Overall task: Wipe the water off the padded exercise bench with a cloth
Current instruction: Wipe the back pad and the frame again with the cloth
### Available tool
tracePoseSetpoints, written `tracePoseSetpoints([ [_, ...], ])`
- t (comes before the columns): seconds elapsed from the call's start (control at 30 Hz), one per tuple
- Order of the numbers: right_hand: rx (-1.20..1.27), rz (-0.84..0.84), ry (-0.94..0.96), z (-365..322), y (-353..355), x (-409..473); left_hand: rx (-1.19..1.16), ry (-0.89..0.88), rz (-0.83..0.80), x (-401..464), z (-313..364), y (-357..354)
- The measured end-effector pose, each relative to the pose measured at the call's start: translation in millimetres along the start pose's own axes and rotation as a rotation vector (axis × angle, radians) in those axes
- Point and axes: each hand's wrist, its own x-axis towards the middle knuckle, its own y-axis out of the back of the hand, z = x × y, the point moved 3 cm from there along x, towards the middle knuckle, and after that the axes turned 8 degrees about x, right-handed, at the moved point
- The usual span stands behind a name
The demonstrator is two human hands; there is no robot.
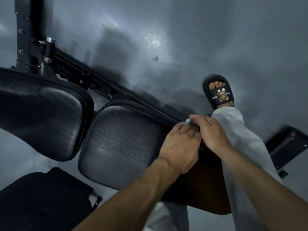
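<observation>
black padded vinyl exercise bench (120,139), far edge: left hand (179,147) and right hand (210,132), fingers curled, together pinch a small white cloth (238,121), seemingly bunching it for wiping

The only lettering to be read is on the black slide sandal (218,92) on the person's foot by the bench. White capitals run along its strap on either side of a small brown bear figure: "BEAR" on one side and "EVERY" on the other, though the first of "EVERY" is partly cut off by the strap's edge. The letters stand upside down from here. A tiny mark on the bear's chest is too small to make out.
</observation>
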Motion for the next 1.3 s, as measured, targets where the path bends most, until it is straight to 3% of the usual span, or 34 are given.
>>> tracePoseSetpoints([
  [0.1, -0.070, -0.038, 0.083, -2.7, 16.6, -0.9, -0.041, 0.003, 0.053, -7.5, -39.4, 12.0],
  [0.2, -0.041, -0.050, 0.160, -11.5, 18.3, -0.5, -0.073, 0.231, 0.154, -22.7, -99.2, 34.7],
  [0.3, -0.052, -0.089, 0.301, -38.3, 0.9, -3.2, -0.110, 0.311, 0.202, -32.3, -118.3, 41.2],
  [0.43, -0.174, -0.286, 0.542, -88.8, -29.0, -12.1, -0.560, 0.355, 0.243, -37.0, -104.7, 52.3],
  [0.57, -0.319, -0.480, 0.654, -125.5, -29.5, -16.5, -0.983, 0.546, 0.336, -58.8, -90.7, 61.5],
  [0.73, -0.479, -0.616, 0.628, -156.2, -25.9, -21.0, -0.940, 0.603, 0.555, -86.4, -76.9, 52.0],
  [0.87, -0.595, -0.753, 0.580, -165.4, -45.2, -30.8, -1.086, 0.839, 0.669, -119.2, -78.5, 35.3],
  [0.93, -0.587, -0.633, 0.673, -176.4, -53.3, -28.1, -1.082, 1.081, 0.635, -139.8, -87.5, 17.5],
  [1.0, -0.556, -0.379, 0.848, -194.1, -61.3, -17.8, -1.106, 1.292, 0.502, -157.4, -99.9, -13.6],
  [1.07, -0.568, -0.227, 0.937, -207.5, -76.3, -7.0, -1.238, 1.380, 0.384, -162.9, -104.5, -45.3],
  [1.2, -0.824, -0.355, 0.990, -196.8, -129.8, -14.9, -1.260, 1.440, 0.361, -149.9, -107.6, -70.0],
  [1.3, -1.124, -0.600, 1.214, -163.1, -160.8, -44.4, -1.253, 1.456, 0.299, -148.0, -111.4, -70.3],
])
